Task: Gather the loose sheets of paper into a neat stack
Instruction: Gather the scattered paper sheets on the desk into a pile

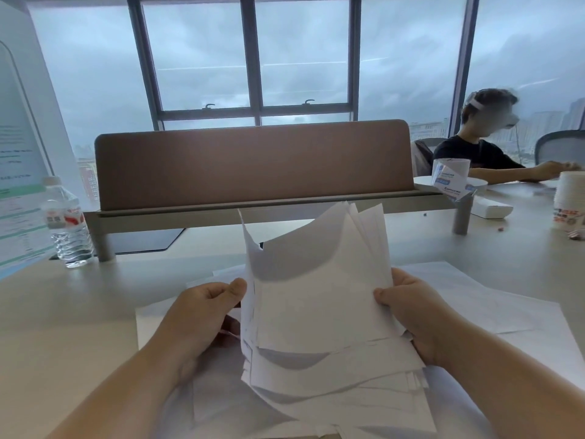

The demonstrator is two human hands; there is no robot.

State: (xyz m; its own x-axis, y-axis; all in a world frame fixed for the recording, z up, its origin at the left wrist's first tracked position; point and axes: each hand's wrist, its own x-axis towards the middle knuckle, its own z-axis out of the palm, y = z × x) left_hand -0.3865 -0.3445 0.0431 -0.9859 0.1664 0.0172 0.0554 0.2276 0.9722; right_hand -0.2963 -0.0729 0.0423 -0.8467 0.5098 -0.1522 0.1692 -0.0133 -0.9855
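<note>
An uneven bundle of white paper sheets (319,299) stands tilted above the table, its top edges fanned and curling. My left hand (202,308) grips the bundle's left edge, thumb on the front. On the right edge, my right hand (411,308) holds it the same way. The lower corners of the sheets splay out unevenly. More loose white sheets (493,299) lie flat on the table (63,327) beneath and to the right of the bundle.
A brown desk divider (253,163) stands behind the bundle. A water bottle (68,223) is at the left. A stack of paper cups (569,201) and a white box (490,210) sit at the right, where another person (474,153) is seated.
</note>
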